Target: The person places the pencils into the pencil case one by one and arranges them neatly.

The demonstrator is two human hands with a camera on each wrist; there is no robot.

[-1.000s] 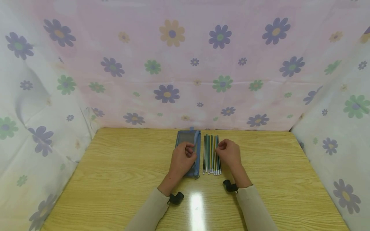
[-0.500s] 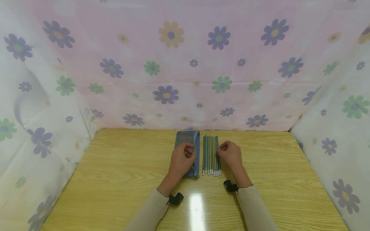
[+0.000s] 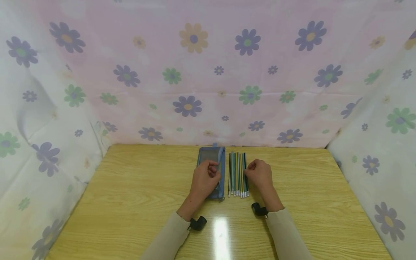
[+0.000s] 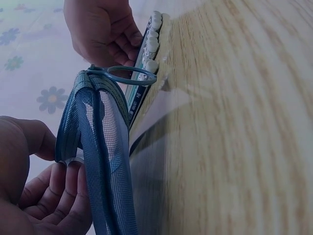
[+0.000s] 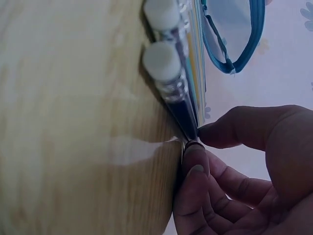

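A blue mesh pencil case (image 3: 208, 154) with a zipper lies flat at the table's back middle. My left hand (image 3: 205, 177) is over it and pinches its raised zipper edge between thumb and fingers; in the left wrist view the zipped side (image 4: 105, 142) stands up, a pull ring (image 4: 129, 76) at its end. Just right of the case, several striped pencils (image 3: 237, 175) lie side by side, white erasers toward me. At the row's right edge my right hand (image 3: 260, 174) pinches the outermost dark pencil (image 5: 182, 112) with thumb and index finger, its other fingers curled beneath.
The wood-grain table (image 3: 146, 187) reaches back to a flowered curtain (image 3: 221, 79), which also hangs along both sides. A black wrist camera (image 3: 197, 223) sits below the left hand, another black camera (image 3: 258, 209) below the right.
My right hand has shifted slightly rightward and toward me along the outer pencil. My left hand, the pencil case and the rest of the pencils look nearly unchanged.
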